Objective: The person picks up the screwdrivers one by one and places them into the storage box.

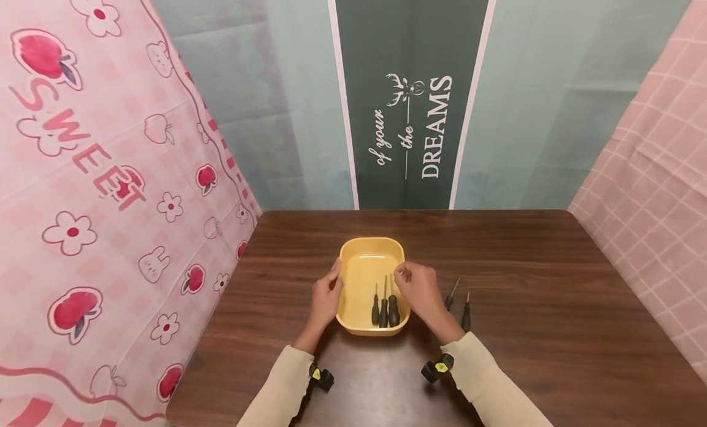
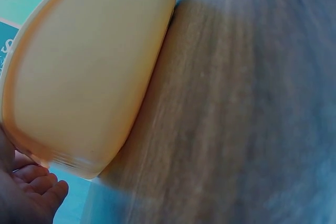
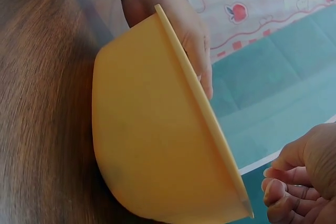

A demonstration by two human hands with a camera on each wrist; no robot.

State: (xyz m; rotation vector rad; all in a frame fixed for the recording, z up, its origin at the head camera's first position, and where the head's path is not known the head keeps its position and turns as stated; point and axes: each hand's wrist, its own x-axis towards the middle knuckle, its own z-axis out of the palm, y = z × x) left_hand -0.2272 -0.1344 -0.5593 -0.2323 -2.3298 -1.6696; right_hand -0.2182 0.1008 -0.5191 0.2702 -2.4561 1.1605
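Observation:
A yellow plastic bin stands on the table, and my left hand grips its left rim, thumb over the edge and fingers outside. Inside lie three screwdrivers side by side, black handles toward me and thin shafts pointing away. My right hand hovers over the right rim, close to the tip of the rightmost shaft. In the right wrist view the fingers of the right hand are loosely bent, with nothing visible between them. Two more screwdrivers lie outside the bin, beside my right wrist, one partly hidden.
The brown wooden table extends around the bin. A green curtain hangs behind it, a pink patterned cloth at the left and a pink checked cloth at the right.

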